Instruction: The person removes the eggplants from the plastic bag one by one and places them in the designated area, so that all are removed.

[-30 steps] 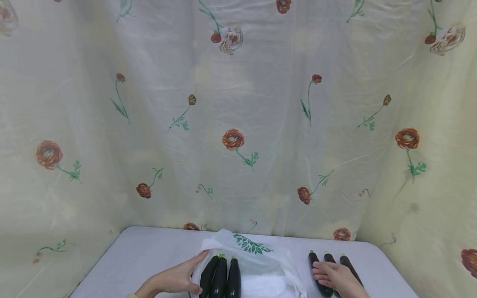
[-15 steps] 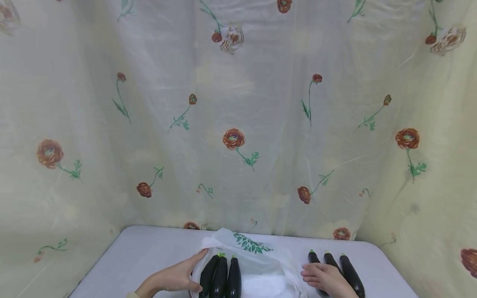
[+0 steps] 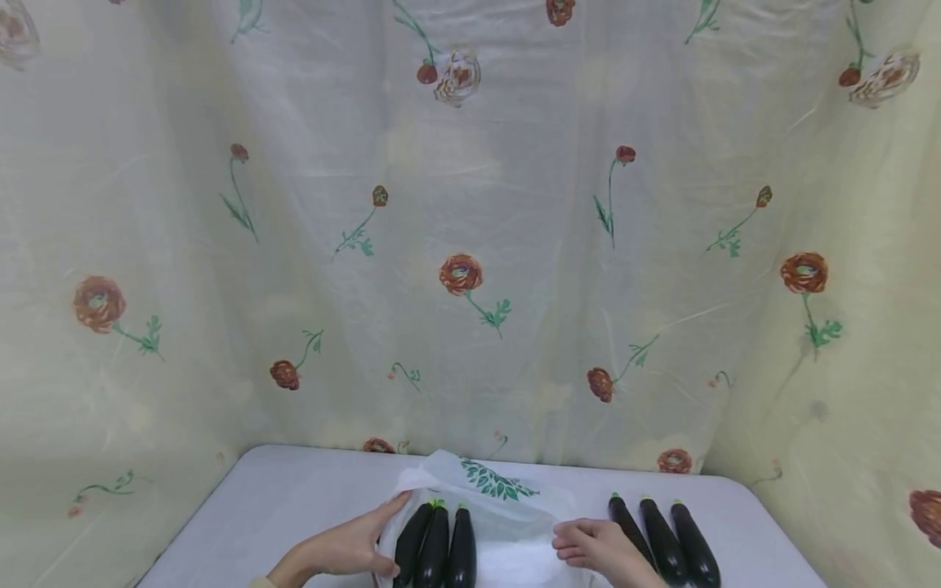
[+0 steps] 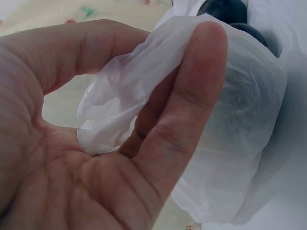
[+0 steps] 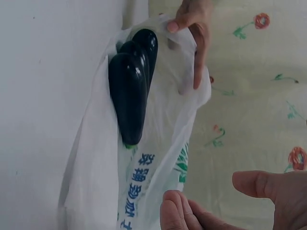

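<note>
A white plastic bag [image 3: 434,472] with a green leaf print lies with its mouth spread on the table. Inside its left part are three dark eggplants [image 3: 434,545] side by side. My left hand [image 3: 351,545] grips the bag's left edge, and the left wrist view shows the film of the bag [image 4: 120,91] between thumb and fingers. My right hand [image 3: 604,552] is over the bag's right side, its fingers loosely bent and holding nothing. Three more eggplants [image 3: 665,543] lie in a row on the table, right of that hand.
A pale cloth covers the table [image 3: 316,482], whose back corners are rounded. Behind and at both sides hangs a flower-patterned curtain [image 3: 529,327]. Blue lettering [image 5: 139,179] shows on the bag in the right wrist view.
My right hand has moved left, from over the three loose eggplants to the bag's right side, uncovering more of them. The left hand keeps its grip on the bag.
</note>
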Demonstrator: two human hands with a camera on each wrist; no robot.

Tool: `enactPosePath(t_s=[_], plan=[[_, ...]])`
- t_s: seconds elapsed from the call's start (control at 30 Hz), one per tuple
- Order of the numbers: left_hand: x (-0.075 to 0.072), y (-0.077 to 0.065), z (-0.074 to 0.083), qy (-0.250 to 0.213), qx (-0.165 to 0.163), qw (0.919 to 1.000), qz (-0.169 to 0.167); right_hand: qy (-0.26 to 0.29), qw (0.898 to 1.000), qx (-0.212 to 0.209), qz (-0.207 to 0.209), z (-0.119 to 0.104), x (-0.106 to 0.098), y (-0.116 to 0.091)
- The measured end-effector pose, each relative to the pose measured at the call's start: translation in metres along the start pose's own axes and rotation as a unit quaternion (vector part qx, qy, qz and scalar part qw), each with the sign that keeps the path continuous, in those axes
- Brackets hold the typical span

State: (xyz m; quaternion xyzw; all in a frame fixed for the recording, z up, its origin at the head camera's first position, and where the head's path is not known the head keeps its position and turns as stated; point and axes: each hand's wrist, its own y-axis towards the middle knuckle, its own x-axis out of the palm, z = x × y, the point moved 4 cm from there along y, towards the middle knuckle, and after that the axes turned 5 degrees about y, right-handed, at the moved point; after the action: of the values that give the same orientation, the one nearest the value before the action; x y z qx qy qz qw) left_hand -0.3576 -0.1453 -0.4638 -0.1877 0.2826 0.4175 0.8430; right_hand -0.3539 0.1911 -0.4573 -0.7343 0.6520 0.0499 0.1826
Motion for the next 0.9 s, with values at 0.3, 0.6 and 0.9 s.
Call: enactPosePath(t_s=[0.3, 0.6, 0.9], plan=[[0.001, 0.0, 0.003, -0.006, -0.001, 1.0, 0.003, -0.023, 0.997, -0.052, -0.056, -0.007, 0.027, 0.002], [0.001, 0.002, 0.001, -0.015, -0.004, 0.9999, 0.003, -0.016, 0.994, -0.084, -0.073, -0.009, 0.051, 0.006], [0.001, 0.001, -0.001, -0.014, -0.011, 0.9998, 0.003, -0.005, 0.992, -0.097, -0.084, -0.01, 0.07, 0.012]])
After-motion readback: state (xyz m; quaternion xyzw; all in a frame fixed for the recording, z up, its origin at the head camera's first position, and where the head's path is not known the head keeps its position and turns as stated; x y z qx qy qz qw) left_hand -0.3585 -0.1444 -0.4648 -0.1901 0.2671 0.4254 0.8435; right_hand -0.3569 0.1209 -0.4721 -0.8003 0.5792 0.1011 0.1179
